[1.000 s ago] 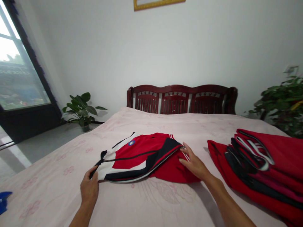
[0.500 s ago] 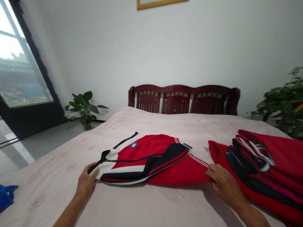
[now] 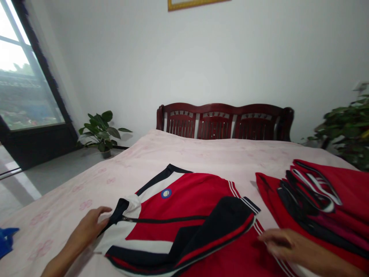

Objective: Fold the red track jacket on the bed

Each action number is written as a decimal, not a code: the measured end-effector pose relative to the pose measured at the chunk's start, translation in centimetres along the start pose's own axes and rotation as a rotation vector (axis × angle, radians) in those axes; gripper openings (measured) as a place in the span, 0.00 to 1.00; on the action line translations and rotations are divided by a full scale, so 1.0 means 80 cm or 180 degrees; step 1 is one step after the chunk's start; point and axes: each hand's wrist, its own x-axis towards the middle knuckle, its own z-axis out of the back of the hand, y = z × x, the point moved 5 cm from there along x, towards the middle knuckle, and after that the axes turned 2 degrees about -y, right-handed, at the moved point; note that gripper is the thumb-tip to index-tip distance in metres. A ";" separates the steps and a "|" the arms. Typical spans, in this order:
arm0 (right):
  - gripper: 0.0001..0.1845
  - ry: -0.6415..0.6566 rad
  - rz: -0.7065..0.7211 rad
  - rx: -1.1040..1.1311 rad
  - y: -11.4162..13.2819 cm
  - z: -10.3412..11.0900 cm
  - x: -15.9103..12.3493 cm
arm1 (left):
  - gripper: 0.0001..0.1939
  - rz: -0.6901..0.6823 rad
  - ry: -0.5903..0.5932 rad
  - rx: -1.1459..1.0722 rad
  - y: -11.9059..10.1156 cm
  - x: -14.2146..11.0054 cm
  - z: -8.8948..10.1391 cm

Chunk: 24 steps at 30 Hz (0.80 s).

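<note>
A red track jacket (image 3: 184, 204) with white and black panels, a round blue badge and a front zip lies folded over on the pink bedsheet (image 3: 219, 154), close to me. My left hand (image 3: 86, 225) rests beside its white collar with the fingers apart, holding nothing. My right hand (image 3: 284, 244) is blurred over the striped red lower edge of the jacket, and I cannot tell if it grips the cloth. Part of the jacket runs out of the bottom of the picture.
A stack of folded red clothes with black and white trim (image 3: 319, 204) lies on the bed to the right. A blue cloth (image 3: 7, 240) sits at the left edge. A dark wooden headboard (image 3: 225, 123) stands beyond, with potted plants (image 3: 102, 132) on the floor.
The jacket has come nearer to me and lies more spread out. My left hand has let go of the collar and moved left. My right hand has moved down along the hem.
</note>
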 end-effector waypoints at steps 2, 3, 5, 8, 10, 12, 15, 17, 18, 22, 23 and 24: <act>0.25 0.0956 -0.0017 0.0346 0.023 -0.008 0.060 | 0.23 -0.0347 -0.0240 0.0503 -0.039 0.023 -0.007; 0.27 0.0781 -0.0123 0.0238 0.030 -0.004 0.092 | 0.25 -0.0421 -0.0192 0.0752 -0.059 0.033 -0.019; 0.26 0.0316 -0.0365 -0.0404 0.035 -0.004 0.147 | 0.26 -0.0376 0.0104 0.1218 -0.092 0.052 -0.050; 0.27 -0.0024 -0.0824 -0.0917 0.029 -0.026 0.200 | 0.26 -0.0053 0.0435 0.1690 -0.119 0.077 -0.097; 0.30 -0.0030 -0.1187 -0.1039 0.019 -0.047 0.218 | 0.27 0.0156 0.0458 0.1799 -0.122 0.090 -0.120; 0.33 -0.0030 -0.1465 -0.1144 0.012 -0.064 0.226 | 0.26 0.0287 0.0447 0.1894 -0.118 0.099 -0.136; 0.32 -0.0080 -0.1532 -0.1269 0.011 -0.084 0.226 | 0.19 0.0190 0.0467 0.1921 -0.114 0.102 -0.150; 0.29 -0.0081 -0.1426 -0.1319 0.014 -0.091 0.220 | 0.12 0.0003 0.0511 0.1878 -0.117 0.101 -0.154; 0.26 -0.0082 -0.1354 -0.1341 0.015 -0.091 0.216 | 0.10 -0.0102 0.0504 0.1862 -0.120 0.101 -0.153; 0.24 -0.0303 -0.1084 -0.1528 0.014 -0.058 0.201 | 0.13 -0.0446 0.0240 0.1868 -0.137 0.106 -0.139; 0.25 -0.0391 -0.1066 -0.1590 0.011 -0.045 0.198 | 0.14 -0.0489 0.0165 0.1881 -0.140 0.109 -0.136; 0.26 -0.0464 -0.1078 -0.1646 0.007 -0.033 0.195 | 0.15 -0.0525 0.0110 0.1900 -0.144 0.111 -0.135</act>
